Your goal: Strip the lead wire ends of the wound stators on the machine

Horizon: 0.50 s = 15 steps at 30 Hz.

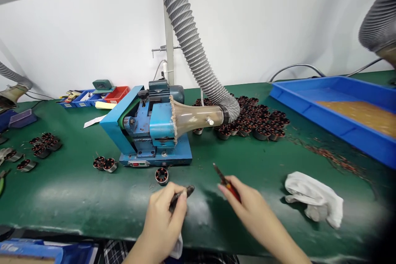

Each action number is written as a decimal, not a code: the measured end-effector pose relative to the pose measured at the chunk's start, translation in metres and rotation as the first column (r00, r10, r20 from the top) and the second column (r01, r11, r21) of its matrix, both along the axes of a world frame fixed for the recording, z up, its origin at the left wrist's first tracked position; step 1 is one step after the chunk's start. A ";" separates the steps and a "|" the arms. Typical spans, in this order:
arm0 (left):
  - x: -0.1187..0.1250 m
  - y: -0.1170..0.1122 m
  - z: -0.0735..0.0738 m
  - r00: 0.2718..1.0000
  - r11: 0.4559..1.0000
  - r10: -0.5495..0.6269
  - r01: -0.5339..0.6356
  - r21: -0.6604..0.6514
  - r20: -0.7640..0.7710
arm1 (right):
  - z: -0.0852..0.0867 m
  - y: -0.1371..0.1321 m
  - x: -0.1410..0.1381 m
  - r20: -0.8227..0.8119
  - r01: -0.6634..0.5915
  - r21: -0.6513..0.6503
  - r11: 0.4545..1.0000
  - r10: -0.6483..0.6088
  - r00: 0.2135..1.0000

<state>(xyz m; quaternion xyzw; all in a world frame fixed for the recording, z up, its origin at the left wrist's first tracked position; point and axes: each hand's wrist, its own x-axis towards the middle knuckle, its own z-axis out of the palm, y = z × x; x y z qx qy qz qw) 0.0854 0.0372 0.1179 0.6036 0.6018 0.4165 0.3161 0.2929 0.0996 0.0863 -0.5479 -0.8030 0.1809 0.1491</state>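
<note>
- Rings (42,147) wound with copper wire: grouped at 10 o'clock from the point midway between the hands, which is the centre for every clock reading here; 12 faces the wall.
- Ring pair (105,164): 10 o'clock, nearer the centre, on the green bench (108,202).
- Blue machine (163,119): 11 o'clock; translucent cone (198,119) on its right side, joined to a ribbed grey hose (193,41).
- Single ring (161,176): 10 o'clock, just in front of the machine base, near the left hand.
- Left hand (163,210): 9 o'clock; thumb and fingers grasp a dark rod (189,191), end toward 2. I cannot identify it further.
- Right hand (244,196): 3 o'clock; grasps a red-handled tool (227,183), slim tip toward 11, clear of the bench items.
- Ring pile (261,132): 1 o'clock, beneath and beyond the hose end.
- White cloth item (315,198): 3 o'clock, crumpled.
- Blue tray (328,121): 2 o'clock.
</note>
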 end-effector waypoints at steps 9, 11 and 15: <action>-0.049 -0.009 -0.056 0.910 0.905 0.393 -0.359 0.227 -0.130 | -0.051 0.069 0.013 0.193 0.175 0.330 0.927 -0.248 0.949; -0.049 -0.037 -0.073 0.902 0.902 0.341 -0.234 0.363 -0.266 | -0.053 0.040 0.008 0.143 0.084 0.281 0.956 -0.128 0.981; -0.020 -0.070 -0.101 0.875 0.836 -0.003 0.268 0.479 -0.485 | -0.054 -0.028 -0.004 -0.068 -0.142 -0.066 0.988 0.138 0.988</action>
